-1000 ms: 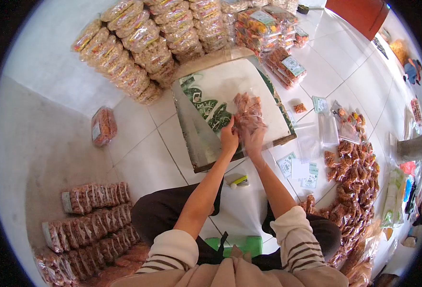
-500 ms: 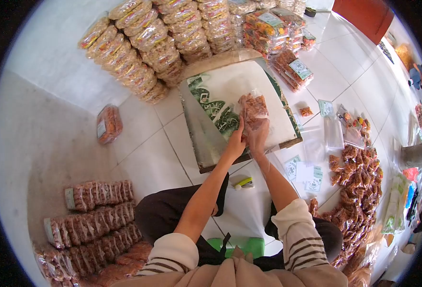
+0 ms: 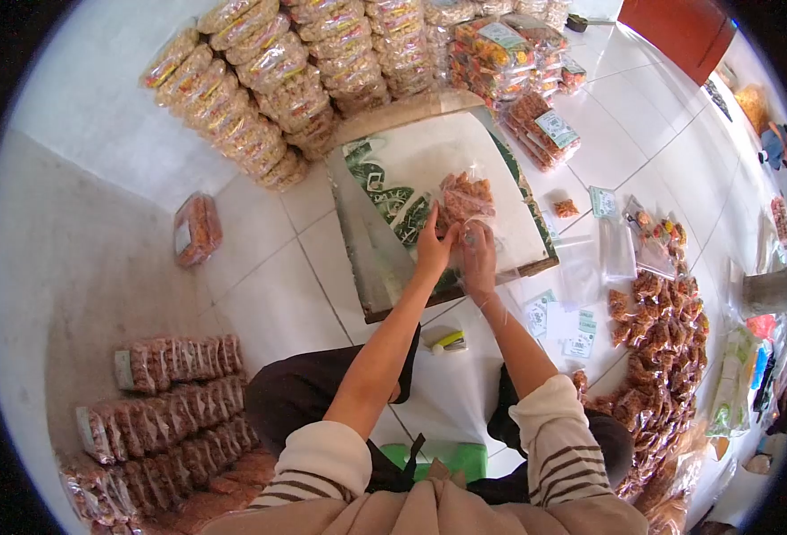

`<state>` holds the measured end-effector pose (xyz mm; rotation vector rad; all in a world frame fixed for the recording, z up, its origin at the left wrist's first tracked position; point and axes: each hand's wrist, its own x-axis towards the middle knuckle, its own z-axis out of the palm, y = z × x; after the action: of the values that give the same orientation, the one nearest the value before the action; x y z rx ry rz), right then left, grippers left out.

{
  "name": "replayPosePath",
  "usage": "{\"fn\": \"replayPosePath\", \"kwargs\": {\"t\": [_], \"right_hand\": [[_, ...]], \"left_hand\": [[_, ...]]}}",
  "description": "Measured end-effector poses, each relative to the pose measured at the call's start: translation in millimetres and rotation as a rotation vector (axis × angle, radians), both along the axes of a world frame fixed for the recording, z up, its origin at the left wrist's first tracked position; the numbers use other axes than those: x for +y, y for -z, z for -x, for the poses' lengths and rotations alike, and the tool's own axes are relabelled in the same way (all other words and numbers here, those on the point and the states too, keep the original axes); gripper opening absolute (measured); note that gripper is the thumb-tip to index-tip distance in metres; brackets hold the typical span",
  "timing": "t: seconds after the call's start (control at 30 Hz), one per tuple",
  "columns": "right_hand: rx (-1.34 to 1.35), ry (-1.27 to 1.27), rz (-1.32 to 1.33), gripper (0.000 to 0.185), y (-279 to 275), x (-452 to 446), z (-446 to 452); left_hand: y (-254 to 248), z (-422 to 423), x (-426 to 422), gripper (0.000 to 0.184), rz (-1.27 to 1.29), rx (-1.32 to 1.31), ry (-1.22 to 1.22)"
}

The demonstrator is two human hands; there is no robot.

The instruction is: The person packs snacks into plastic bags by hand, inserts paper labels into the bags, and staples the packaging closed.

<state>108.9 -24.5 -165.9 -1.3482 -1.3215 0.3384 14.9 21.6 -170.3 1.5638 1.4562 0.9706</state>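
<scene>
A clear bag of reddish-brown snacks (image 3: 467, 198) lies over the low white board (image 3: 411, 152) with green print. My left hand (image 3: 434, 242) is closed on the left side of the bag's near end. Beside it, my right hand (image 3: 476, 254) has its fingers closed on the gathered plastic at the same end. A yellow-green stapler (image 3: 448, 341) rests on the floor between my knees and the board. Right of the board lie empty clear bags (image 3: 581, 267) and printed labels (image 3: 579, 334).
Stacked snack packs (image 3: 260, 80) stand behind the board on the left. Mixed packs (image 3: 496, 53) sit at the back. Many small filled bags (image 3: 656, 357) cover the floor at right. Long packs (image 3: 180, 364) lie at lower left, and one pack (image 3: 197, 230) near the wall.
Since the earlier frames, my right hand has shifted on the bag's near end, and the plastic there is now gathered. The bag has moved slightly left since half a second ago.
</scene>
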Motion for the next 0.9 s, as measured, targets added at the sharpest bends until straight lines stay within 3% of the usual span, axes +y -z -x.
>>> {"fn": "replayPosePath", "kwargs": {"t": [0.07,0.2,0.33,0.4,0.53,0.63,0.7,0.73,0.8,0.83,0.9], "right_hand": [[0.058,-0.014,0.047,0.016,-2,1,1],[0.198,-0.092,0.126,0.024,1,0,3],[0.049,-0.048,0.119,0.035,16,2,1],[0.247,0.157,0.150,0.033,26,12,5],[0.531,0.002,0.103,0.039,46,32,5],[0.913,-0.097,0.094,0.045,44,45,9],[1.142,-0.058,0.183,0.049,16,44,11],[1.143,-0.059,0.184,0.049,15,47,11],[0.660,0.100,0.309,0.047,24,52,7],[0.658,0.101,0.311,0.047,29,52,6],[0.190,0.223,0.166,0.046,25,47,8]], "left_hand": [[-8,1,-10,0.068,0.229,-0.116,0.076],[-11,-5,2,0.073,0.175,-0.109,-0.077],[-15,-8,16,0.076,0.163,0.097,-0.105],[-16,-10,17,0.077,0.170,0.190,-0.106],[-8,-8,21,0.069,0.118,0.217,-0.068],[-6,-5,25,0.070,0.142,0.234,-0.034],[-8,-2,27,0.071,0.153,0.246,-0.013],[-10,-1,27,0.071,0.153,0.233,0.027],[-20,0,26,0.071,0.155,0.218,0.067],[-24,0,25,0.069,0.133,0.316,0.038],[-18,1,27,0.068,0.111,0.411,0.009]]}}
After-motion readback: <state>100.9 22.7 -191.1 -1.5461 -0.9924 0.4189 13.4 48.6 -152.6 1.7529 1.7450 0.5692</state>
